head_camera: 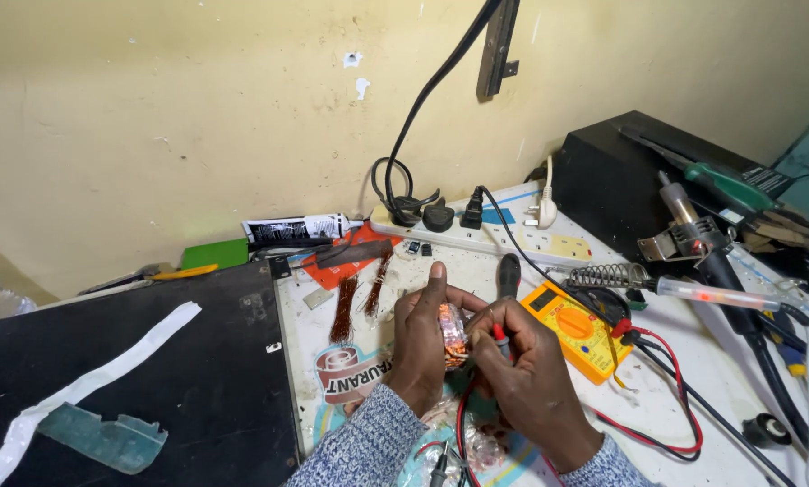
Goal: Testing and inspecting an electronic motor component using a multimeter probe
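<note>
Centrally, left hand (422, 338) gripping a copper coil (453, 334), right hand (523, 365) pinching a red probe (498, 335); yellow multimeter (577, 329) at three o'clock.

Both forearms come up from the bottom edge in grey knitted sleeves and meet in the middle, wrists close together. The left hand (422, 347) stands upright with its back to the camera, index finger raised straight and the other fingers curled inward in a closed grip. The right hand (523, 361) leans in against it, fingers bent and pinched tight.
</note>
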